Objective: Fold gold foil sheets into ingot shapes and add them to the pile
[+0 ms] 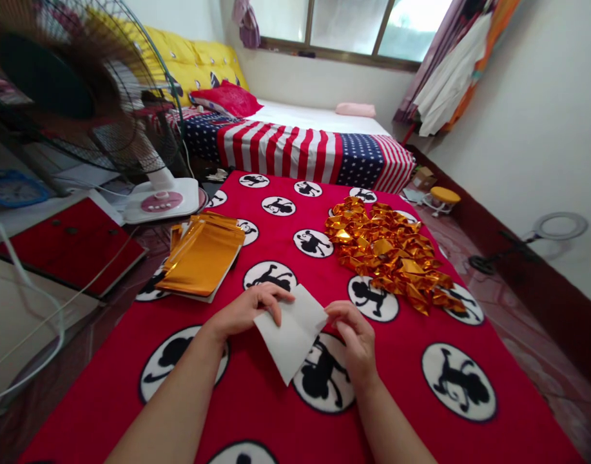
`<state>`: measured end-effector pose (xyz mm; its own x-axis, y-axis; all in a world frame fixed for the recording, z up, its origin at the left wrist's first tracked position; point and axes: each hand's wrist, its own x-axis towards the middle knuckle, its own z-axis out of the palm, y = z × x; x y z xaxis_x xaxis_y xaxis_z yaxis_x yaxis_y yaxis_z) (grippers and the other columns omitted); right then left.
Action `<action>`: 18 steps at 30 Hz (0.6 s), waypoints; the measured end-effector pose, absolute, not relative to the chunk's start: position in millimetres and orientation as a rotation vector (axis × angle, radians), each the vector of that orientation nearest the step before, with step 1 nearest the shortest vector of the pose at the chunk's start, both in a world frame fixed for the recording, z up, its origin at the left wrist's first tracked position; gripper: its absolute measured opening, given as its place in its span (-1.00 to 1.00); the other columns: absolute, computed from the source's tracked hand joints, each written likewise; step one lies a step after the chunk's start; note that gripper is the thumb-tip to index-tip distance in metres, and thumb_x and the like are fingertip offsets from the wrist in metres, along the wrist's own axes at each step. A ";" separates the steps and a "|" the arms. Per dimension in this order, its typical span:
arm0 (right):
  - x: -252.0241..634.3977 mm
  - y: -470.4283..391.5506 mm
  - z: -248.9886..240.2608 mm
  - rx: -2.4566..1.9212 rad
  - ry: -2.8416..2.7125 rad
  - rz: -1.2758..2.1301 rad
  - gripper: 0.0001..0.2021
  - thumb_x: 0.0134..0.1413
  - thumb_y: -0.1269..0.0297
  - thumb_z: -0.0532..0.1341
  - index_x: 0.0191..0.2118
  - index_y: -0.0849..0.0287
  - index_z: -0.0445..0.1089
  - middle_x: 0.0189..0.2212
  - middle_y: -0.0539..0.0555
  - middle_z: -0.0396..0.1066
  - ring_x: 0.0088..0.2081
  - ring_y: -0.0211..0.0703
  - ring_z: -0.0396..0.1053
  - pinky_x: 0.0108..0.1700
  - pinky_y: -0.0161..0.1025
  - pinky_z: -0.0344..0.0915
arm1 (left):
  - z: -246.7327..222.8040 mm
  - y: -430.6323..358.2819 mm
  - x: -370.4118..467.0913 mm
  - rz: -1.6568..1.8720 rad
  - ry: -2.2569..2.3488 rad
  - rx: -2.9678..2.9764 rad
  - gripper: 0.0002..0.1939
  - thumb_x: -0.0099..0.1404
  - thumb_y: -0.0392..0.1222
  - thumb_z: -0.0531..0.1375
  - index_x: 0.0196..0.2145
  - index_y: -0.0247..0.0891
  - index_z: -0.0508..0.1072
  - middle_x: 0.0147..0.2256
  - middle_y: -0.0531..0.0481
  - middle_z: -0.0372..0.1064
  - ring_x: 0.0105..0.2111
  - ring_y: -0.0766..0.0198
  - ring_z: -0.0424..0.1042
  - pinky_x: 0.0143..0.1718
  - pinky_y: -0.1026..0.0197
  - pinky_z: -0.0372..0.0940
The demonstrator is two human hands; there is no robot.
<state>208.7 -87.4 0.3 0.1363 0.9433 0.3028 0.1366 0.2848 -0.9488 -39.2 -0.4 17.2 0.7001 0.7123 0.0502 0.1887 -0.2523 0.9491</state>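
Note:
A sheet of paper (292, 335), its pale side up, is held between my two hands over the red cloth with black figures. My left hand (256, 308) grips its left edge, thumb and fingers on the upper face. At the right corner, my right hand (350, 325) pinches the paper between thumb and fingers. To the left lies a stack of gold foil sheets (203, 251), slightly fanned. A heap of folded gold foil pieces (387, 248) spreads over the cloth on the right, apart from my right hand.
The red cloth (396, 399) covers the surface before me. An electric fan (160, 196) stands at the left beside a red panel (67, 238). Beyond is a bed with a striped and starred cover (285, 151). A yellow stool (444, 195) is on the floor at right.

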 end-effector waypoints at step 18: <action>194.4 -78.5 1.6 -1.776 -1.703 0.444 -0.59 -0.02 0.25 0.29 0.01 0.12 0.37 -0.32 0.01 0.45 -0.37 -0.18 0.35 -0.31 -0.26 0.21 | 23.6 -4.2 -37.8 0.592 0.811 1.658 -0.76 0.12 -0.07 0.31 -0.60 -0.23 0.60 -0.01 -0.21 0.45 -0.01 0.00 0.41 -0.01 0.08 0.30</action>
